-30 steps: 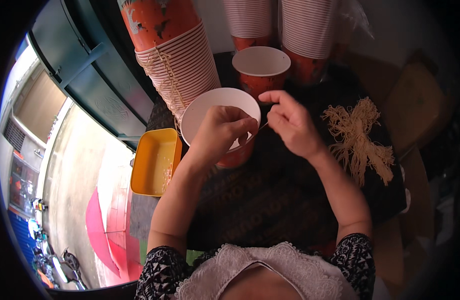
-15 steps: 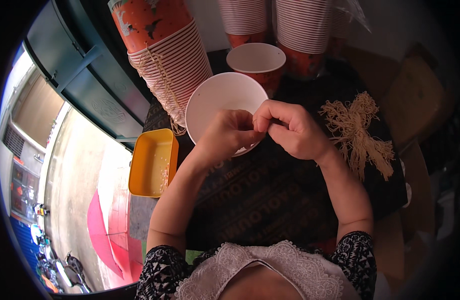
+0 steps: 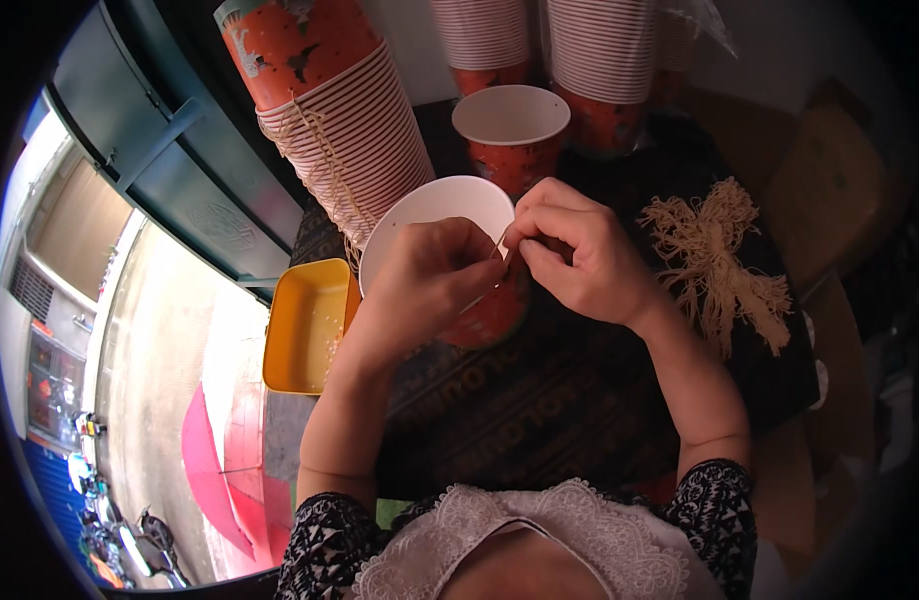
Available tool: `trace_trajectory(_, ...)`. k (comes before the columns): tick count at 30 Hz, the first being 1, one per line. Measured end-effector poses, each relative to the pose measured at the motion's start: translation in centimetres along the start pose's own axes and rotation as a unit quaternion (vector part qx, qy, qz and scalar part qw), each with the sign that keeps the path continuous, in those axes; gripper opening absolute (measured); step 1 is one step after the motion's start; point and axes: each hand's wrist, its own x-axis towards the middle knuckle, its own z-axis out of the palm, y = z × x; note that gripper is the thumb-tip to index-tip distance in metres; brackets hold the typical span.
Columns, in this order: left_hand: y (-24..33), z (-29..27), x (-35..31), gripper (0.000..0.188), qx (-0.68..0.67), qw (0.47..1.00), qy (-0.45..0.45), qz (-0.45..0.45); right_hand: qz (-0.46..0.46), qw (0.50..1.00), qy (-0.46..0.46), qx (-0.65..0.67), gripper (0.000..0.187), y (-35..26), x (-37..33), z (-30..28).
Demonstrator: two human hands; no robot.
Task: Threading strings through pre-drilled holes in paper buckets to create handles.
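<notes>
A white-lined paper bucket (image 3: pixel 447 203) with an orange outside stands in front of me, its opening partly hidden by my hands. My left hand (image 3: pixel 431 272) is over the opening, thumb and fingers pinched together. Close by on the right, my right hand (image 3: pixel 582 252) is also closed in a pinch at the bucket's right rim. Between the fingertips of both hands runs a short piece of thin string (image 3: pixel 499 243); its ends are hidden in the fingers. A bundle of beige strings (image 3: pixel 717 265) lies to the right of my right hand.
A tall leaning stack of nested buckets (image 3: pixel 354 130), strings hanging down its side, stands at the left. Behind is a single bucket (image 3: pixel 514 125), with more stacks (image 3: pixel 599 60) farther back. A yellow container (image 3: pixel 309 330) with small pale bits sits at the dark table's (image 3: pixel 539 400) left edge.
The bucket under my hands has shifted and tipped, so its orange side shows below. My hands have drawn slightly apart, and the string between them has come into sight.
</notes>
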Motion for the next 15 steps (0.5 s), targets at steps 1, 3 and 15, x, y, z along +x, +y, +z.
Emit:
trace_trajectory(1, 0.1, -0.1, -0.1, 0.005, -0.005, 1.0, -0.004, -0.014, 0.0, 1.0, 0.0, 0.0, 0.009, 0.2, -0.1, 0.2)
trace_trajectory(3, -0.1, -0.2, 0.0, 0.008, 0.002, 1.0, -0.01, 0.004, -0.048, 0.998, 0.034, -0.033, 0.012, 0.5, -0.1, 0.5)
trace_trajectory(15, -0.9, -0.1, 0.3, 0.007, -0.153, 0.985, -0.064, -0.04, 0.025, 0.999, -0.021, 0.02, 0.013, 1.1, -0.5, 0.7)
